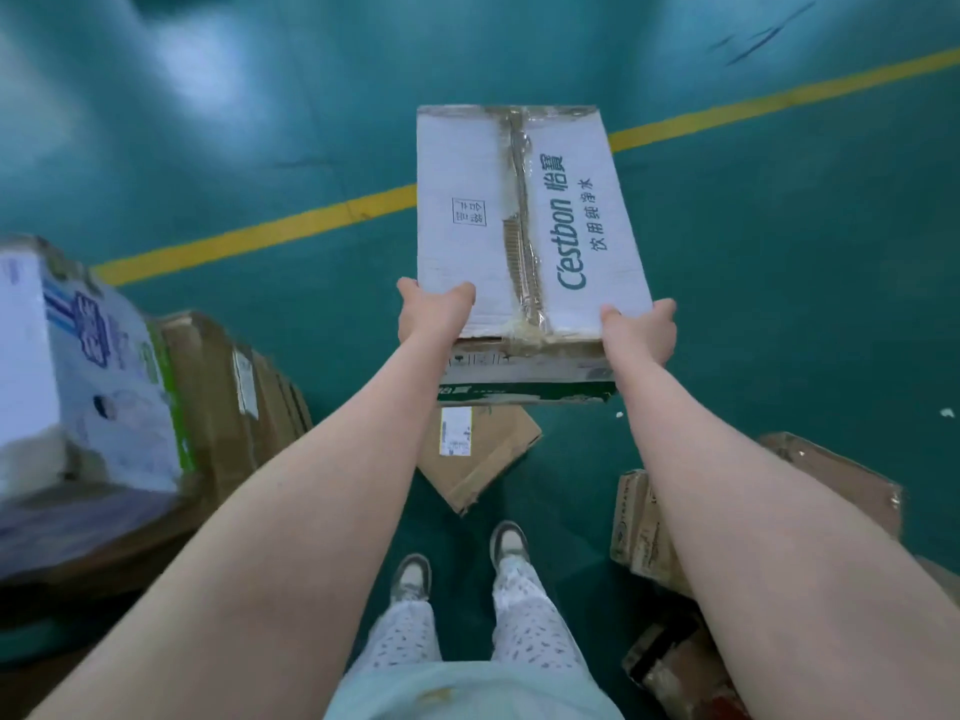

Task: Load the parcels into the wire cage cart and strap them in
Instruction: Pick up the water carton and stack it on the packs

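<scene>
Hands: left hand (434, 314) grips the near left corner of the white C'estbon carton (519, 215), thumb on top; right hand (641, 330) grips the near right corner the same way. Carton held out in the air above the green floor (779, 304), over a yellow line (260, 236). Small brown parcel (493, 449) lies on the floor beneath it. Blue-and-white box (93, 387) beside brown cartons (223, 387) at left; torn brown boxes (639, 532) at right.

Carton (519, 226) between left hand (431, 317) and right hand (641, 330); small parcel (485, 454) on floor (779, 304) beneath; box stack (119, 397) left; loose boxes (636, 532) right.
</scene>
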The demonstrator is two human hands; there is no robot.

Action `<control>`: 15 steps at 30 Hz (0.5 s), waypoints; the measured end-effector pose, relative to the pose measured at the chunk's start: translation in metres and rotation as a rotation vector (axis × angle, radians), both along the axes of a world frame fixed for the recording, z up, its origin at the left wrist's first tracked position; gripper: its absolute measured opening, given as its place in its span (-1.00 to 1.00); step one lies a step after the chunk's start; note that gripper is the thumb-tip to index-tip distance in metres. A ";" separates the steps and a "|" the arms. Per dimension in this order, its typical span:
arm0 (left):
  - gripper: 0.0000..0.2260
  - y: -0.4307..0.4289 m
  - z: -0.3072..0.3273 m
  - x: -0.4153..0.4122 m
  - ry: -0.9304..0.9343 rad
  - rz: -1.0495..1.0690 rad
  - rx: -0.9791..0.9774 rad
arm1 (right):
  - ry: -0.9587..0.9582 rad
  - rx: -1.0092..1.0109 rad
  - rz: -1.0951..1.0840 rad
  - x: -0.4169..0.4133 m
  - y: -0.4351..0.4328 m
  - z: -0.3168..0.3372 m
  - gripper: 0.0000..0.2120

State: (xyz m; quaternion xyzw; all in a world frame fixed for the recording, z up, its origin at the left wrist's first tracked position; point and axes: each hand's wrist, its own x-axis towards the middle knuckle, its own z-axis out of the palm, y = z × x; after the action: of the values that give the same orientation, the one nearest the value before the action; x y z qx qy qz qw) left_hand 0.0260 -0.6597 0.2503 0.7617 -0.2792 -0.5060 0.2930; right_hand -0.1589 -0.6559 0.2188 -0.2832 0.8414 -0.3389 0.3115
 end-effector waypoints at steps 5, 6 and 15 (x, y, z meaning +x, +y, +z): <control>-0.44 -0.009 0.033 0.004 -0.036 -0.178 -0.028 | 0.007 -0.031 -0.123 0.002 0.020 0.032 -0.61; -0.44 -0.010 0.038 0.004 -0.049 -0.204 -0.036 | 0.012 -0.037 -0.142 0.003 0.023 0.037 -0.61; -0.32 -0.002 0.067 -0.011 -0.059 -0.429 -0.080 | 0.036 -0.030 -0.349 0.002 0.069 0.070 -0.59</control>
State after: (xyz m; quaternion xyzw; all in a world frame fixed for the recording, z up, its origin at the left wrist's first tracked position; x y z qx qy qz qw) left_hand 0.0150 -0.6622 0.3177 0.6870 -0.4633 -0.5228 0.2002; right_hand -0.1568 -0.5871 0.2884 -0.1432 0.8780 -0.3953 0.2286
